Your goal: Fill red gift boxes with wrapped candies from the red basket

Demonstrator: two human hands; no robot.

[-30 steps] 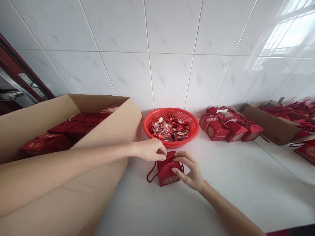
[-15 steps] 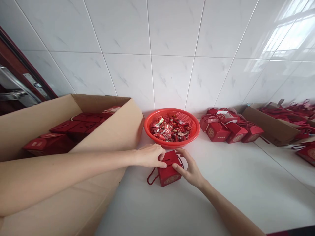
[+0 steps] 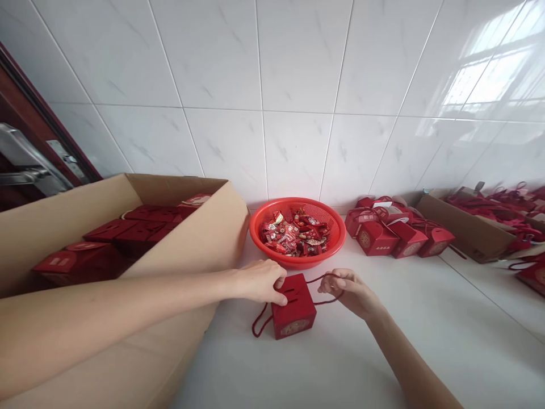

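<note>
**On the bench (image 3: 238, 378), the right hand (image 3: 356, 294) draws a cord out from the closed-topped red box (image 3: 294, 309)**

In the head view, the red box sits in front of the one red basket (image 3: 298, 262), farther from the bench's far edge. Its rounded flap stood up a second ago; now the top lies flat, with two slots showing. The right hand has left the top and closes on the right cord loop (image 3: 327, 303). The left hand (image 3: 260, 281) stays curled narrow, thumb on the top; whether its fingers grip, I cannot tell. There are two loops, the left cord loop (image 3: 256, 328) lying loose. Two cartons flank the scene: a large carton (image 3: 149, 358) at left, a small carton (image 3: 472, 234) along the far edge at right. Three boxes (image 3: 377, 238) front a pile too overlapped to count.
</note>
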